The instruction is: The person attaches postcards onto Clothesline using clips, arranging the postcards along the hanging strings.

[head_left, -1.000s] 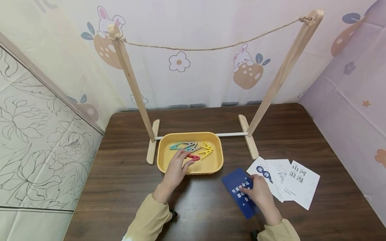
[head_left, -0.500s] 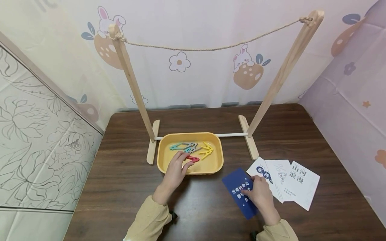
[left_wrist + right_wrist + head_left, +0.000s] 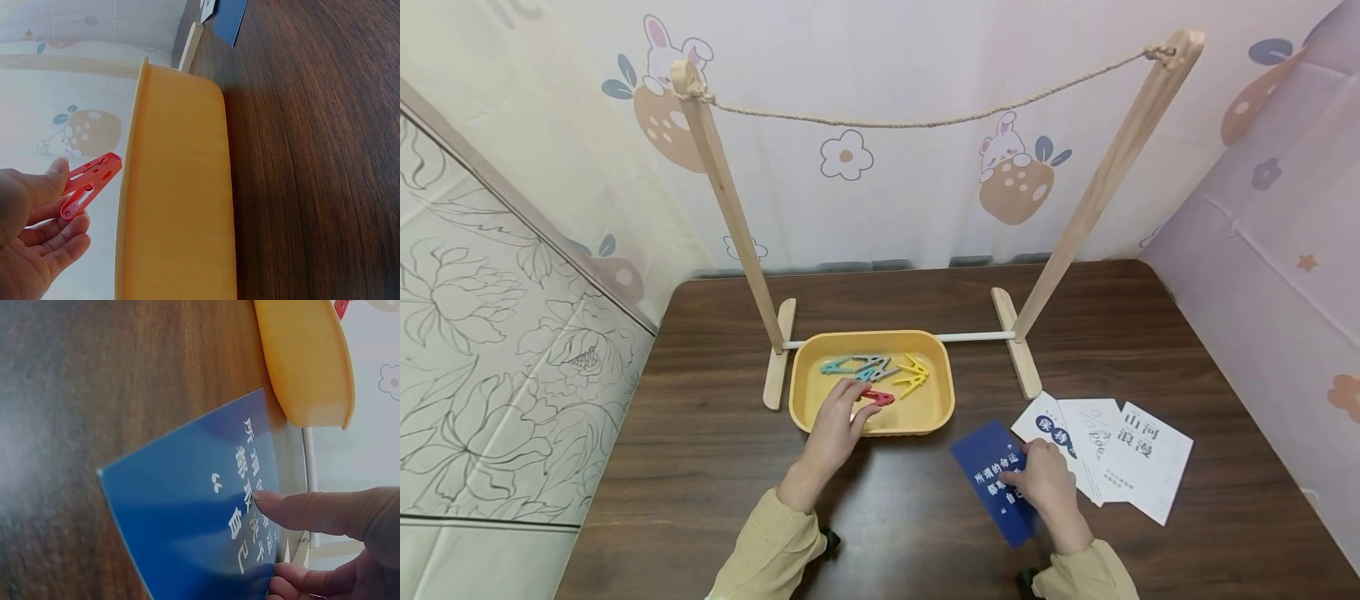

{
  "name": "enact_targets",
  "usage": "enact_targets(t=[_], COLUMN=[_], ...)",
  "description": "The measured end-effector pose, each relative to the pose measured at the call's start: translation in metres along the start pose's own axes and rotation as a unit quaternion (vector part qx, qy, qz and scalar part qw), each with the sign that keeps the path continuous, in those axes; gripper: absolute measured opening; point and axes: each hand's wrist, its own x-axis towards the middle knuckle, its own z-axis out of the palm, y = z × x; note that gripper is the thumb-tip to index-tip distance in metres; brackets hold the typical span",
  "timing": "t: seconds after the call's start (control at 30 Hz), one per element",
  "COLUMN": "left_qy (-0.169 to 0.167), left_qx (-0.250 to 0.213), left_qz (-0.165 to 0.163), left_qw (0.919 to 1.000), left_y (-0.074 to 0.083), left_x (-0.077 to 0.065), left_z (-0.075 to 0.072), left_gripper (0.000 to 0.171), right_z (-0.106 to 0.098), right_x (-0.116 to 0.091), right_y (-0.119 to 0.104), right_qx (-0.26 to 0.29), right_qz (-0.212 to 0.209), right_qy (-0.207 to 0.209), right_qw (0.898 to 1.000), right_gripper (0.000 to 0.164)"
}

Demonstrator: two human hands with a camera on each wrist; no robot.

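My left hand [image 3: 835, 425] pinches a red clothespin [image 3: 92, 181] between thumb and fingers, over the yellow tray [image 3: 803, 400]. In the left wrist view the clothespin shows whole, beside the tray's rim. Inside the tray lie several more clothespins: teal and grey ones [image 3: 872, 367] and yellow ones [image 3: 913, 375]. My right hand [image 3: 1051, 483] holds a dark blue card [image 3: 992, 467] with white writing by its right edge. The right wrist view shows the thumb on the card's face, the other fingers at its edge, and the card [image 3: 181, 506] tilted above the table.
Several white cards [image 3: 1150, 467] lie fanned out to the right of my right hand. Behind the tray stands a wooden frame with two posts [image 3: 730, 200] and a twine rope [image 3: 925, 124] strung between their tops. A white rod [image 3: 977, 337] joins its feet near the tray's back.
Almost nothing differs. The red clothespin has shifted slightly left and down with my left hand; my right hand keeps hold of the blue card in nearly the same place.
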Motion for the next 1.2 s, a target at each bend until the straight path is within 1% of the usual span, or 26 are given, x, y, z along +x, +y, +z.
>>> enact_targets(t=[0.13,0.23,0.4,0.53,0.6,0.77,0.9,1.03,1.2], left_qy=[-0.004,-0.004,0.0,0.001,0.002,0.004,0.002,0.003,0.007], left_qx=[0.002,0.002,0.001,0.001,0.003,0.003,0.003,0.015,0.022], left_qz=[-0.007,-0.008,-0.004,-0.001,0.0,0.005,0.008,0.013,0.023], left_qw=[1.0,1.0,1.0,1.0,1.0,1.0,1.0,0.9998,0.9995], left_y=[-0.001,-0.001,-0.001,-0.002,-0.002,-0.001,0.001,0.003,0.006], left_x=[-0.001,-0.001,0.0,0.001,0.001,0.002,0.002,0.003,0.003], left_z=[0.0,0.0,-0.002,-0.004,-0.004,-0.008,-0.012,-0.018,-0.028], left_gripper=[0.027,0.027,0.026,0.026,0.026,0.025,0.026,0.026,0.026], right_z=[-0.001,-0.002,-0.002,-0.002,-0.004,-0.009,-0.015,-0.021,-0.029], right_x=[0.002,0.004,0.007,0.009,0.01,0.012,0.014,0.016,0.018], right_y=[0.001,0.004,0.01,0.013,0.013,0.014,0.015,0.017,0.019], right_qx=[-0.001,0.008,0.039,0.046,0.049,0.058,0.072,0.075,0.085], right_qz=[0.002,-0.003,-0.023,-0.036,-0.045,-0.057,-0.057,-0.063,-0.081], right_qy=[-0.014,-0.021,-0.034,-0.036,-0.031,-0.025,-0.037,-0.05,-0.068], right_qw=[1.0,1.0,0.998,0.998,0.997,0.996,0.995,0.994,0.991], right_gripper=[0.058,0.058,0.055,0.053,0.05,0.033,0.023,0.018,0.017])
